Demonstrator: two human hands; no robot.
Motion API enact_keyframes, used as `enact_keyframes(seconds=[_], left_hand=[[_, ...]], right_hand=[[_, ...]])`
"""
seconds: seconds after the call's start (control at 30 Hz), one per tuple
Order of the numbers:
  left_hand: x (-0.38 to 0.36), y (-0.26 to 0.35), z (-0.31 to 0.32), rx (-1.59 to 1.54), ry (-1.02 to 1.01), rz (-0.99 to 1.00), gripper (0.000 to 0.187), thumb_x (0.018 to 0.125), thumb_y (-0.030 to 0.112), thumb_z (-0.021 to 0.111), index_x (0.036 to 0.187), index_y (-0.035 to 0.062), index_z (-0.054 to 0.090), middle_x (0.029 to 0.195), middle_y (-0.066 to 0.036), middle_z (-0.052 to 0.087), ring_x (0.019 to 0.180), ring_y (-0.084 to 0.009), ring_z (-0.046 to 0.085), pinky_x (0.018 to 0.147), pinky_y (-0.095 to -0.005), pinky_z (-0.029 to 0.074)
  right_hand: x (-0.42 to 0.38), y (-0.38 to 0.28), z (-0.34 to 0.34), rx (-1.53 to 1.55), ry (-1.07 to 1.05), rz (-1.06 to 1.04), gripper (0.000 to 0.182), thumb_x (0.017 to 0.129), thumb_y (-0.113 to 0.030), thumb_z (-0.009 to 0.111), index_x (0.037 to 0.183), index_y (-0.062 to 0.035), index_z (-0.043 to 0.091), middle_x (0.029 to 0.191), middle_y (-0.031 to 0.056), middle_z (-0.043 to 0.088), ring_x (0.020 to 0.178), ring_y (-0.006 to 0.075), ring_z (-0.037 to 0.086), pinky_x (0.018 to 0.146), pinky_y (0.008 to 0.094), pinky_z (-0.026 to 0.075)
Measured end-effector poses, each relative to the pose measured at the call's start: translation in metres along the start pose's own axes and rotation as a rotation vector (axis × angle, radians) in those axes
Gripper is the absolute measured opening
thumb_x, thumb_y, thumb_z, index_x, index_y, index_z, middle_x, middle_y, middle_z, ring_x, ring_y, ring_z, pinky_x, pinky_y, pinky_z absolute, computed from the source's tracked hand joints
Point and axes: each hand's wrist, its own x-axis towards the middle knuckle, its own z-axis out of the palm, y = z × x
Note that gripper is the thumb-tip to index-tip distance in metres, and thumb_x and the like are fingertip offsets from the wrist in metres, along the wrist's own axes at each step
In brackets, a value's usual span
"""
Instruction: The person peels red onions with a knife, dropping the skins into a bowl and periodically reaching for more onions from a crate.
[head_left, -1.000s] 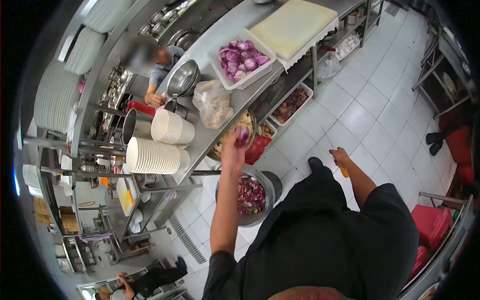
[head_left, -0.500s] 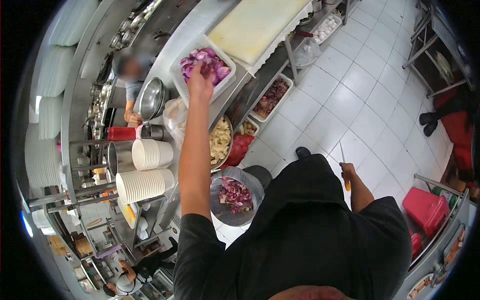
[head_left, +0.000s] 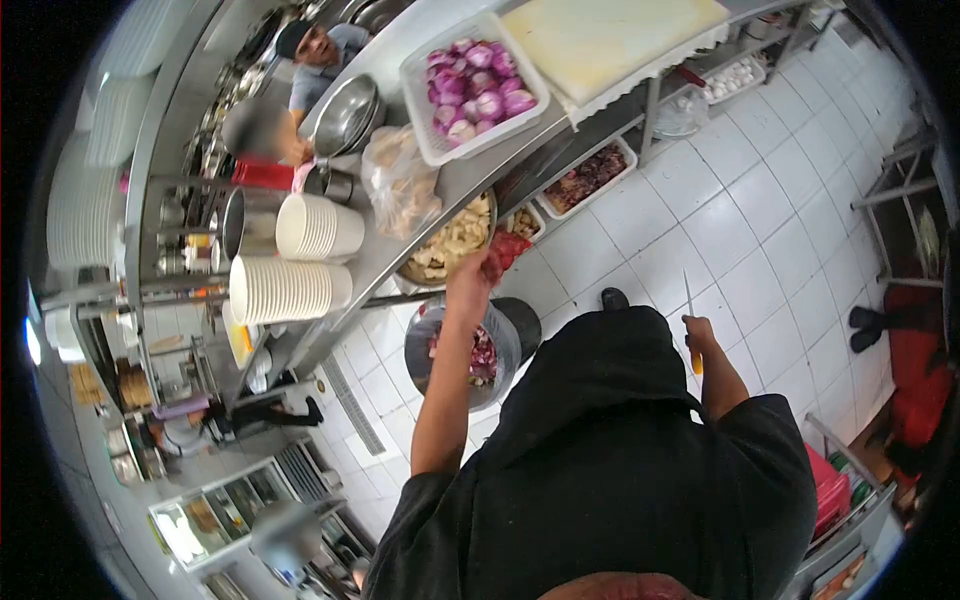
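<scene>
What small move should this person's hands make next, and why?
Probably bring the left hand over the bin, toward the knife. The right hand holds the knife ready but far from the left, and the bin already holds purple scraps. I can't tell whether the left hand holds anything, so this is only a guess.

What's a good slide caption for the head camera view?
Kitchen scene: right hand holding a knife, a white plastic basket of peeled red onions on the steel counter.
</scene>
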Motion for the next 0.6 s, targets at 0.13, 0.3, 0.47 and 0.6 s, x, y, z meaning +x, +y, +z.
enact_keyframes(seconds=[0.13,0.3,0.47,0.6], left_hand=[[-0.049,-0.061,-0.11,0.1,0.424,-0.073,0.012,0.09,0.017,0.064,0.083,0.0077,0.061,0.072,-0.002,0.06,0.056,-0.0143,0.056,0.05,-0.0291,0.045],[-0.108,-0.088,-0.212,0.222,0.603,0.027,0.011,0.087,0.006,0.064,0.096,-0.0007,0.062,0.09,-0.004,0.065,0.074,-0.0135,0.062,0.068,-0.0231,0.05],[-0.134,-0.104,-0.273,0.862,0.664,0.24,0.05,0.075,0.013,0.076,0.121,-0.0014,0.062,0.131,-0.027,0.055,0.125,-0.0342,0.05,0.101,-0.0341,0.041],[-0.151,-0.116,-0.301,0.742,0.637,0.075,0.057,0.076,0.011,0.075,0.129,0.0002,0.058,0.138,-0.026,0.049,0.134,-0.0322,0.042,0.107,-0.0341,0.035]], right_hand=[[0.021,-0.062,0.012,-0.049,-0.014,0.081,0.038,0.088,-0.03,0.058,0.069,0.0026,0.053,0.054,0.0129,0.052,0.043,0.0244,0.054,0.043,0.0409,0.043],[0.018,-0.121,0.05,-0.27,-0.017,0.023,0.047,0.087,-0.036,0.06,0.101,0.0086,0.053,0.063,0.0163,0.058,0.046,0.0267,0.057,0.043,0.0403,0.047],[0.004,-0.128,0.113,-0.851,-0.135,-0.436,0.068,0.087,-0.043,0.061,0.132,0.0044,0.043,0.091,0.0259,0.066,0.086,0.0398,0.065,0.073,0.0475,0.053],[-0.105,-0.188,0.193,-1.029,-0.203,-0.574,0.071,0.088,-0.043,0.059,0.148,-0.0144,0.032,0.102,0.0273,0.066,0.099,0.0422,0.063,0.086,0.0507,0.05]])
